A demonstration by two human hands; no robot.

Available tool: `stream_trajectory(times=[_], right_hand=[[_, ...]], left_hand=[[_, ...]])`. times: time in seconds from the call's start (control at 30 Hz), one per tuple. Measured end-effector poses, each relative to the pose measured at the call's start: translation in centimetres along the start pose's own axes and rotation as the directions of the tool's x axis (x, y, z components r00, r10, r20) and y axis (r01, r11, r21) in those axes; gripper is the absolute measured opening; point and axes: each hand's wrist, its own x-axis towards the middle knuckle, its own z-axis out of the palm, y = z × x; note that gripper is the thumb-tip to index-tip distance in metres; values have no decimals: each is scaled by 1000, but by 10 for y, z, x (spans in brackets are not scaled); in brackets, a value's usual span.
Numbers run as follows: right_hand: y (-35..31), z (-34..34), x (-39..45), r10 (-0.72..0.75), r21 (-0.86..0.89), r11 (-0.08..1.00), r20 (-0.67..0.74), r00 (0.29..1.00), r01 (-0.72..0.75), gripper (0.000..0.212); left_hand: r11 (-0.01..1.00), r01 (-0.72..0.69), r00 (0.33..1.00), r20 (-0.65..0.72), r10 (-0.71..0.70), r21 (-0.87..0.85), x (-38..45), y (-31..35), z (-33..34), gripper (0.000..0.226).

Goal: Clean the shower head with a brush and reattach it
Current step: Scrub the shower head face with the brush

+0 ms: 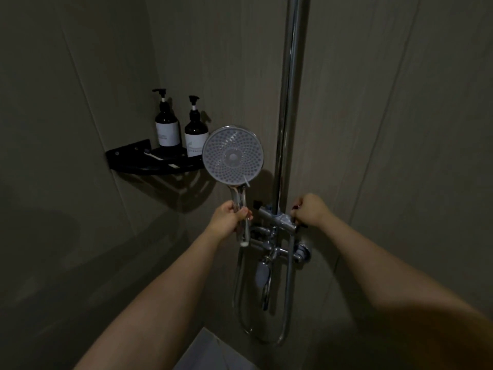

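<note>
The round shower head [233, 155] stands upright with its nozzle face turned toward me. My left hand [227, 216] grips its chrome handle just left of the riser pipe. My right hand [309, 210] is curled around the knob at the right end of the chrome mixer valve [277, 221]. A white-handled brush [156, 157] lies on the black corner shelf [133, 162] to the left. The hose [286, 303] loops down below the valve.
Two dark pump bottles [167, 124] with white labels stand on the corner shelf. The vertical chrome riser pipe [289, 89] runs up the wall between my hands. A chrome spout [264, 279] hangs under the valve. The walls are dim grey tile.
</note>
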Motion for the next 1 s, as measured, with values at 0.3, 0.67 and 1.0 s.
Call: stream_trajectory(times=[0.3,0.67,1.0], right_hand=[[4,6,0,13,-2,1000,-83,996,-13,17],[12,3,10,79,12,997,-56,995,-78,18],[8,11,15,51,-116,992,-61,997,-58,23]], left_hand=[[995,75,997,-1,-75,-71,19,-6,24,19],[961,198,979,97,-182,-194,33,-24,50,16],[971,179,984,43,-174,-161,14,-27,48,20]])
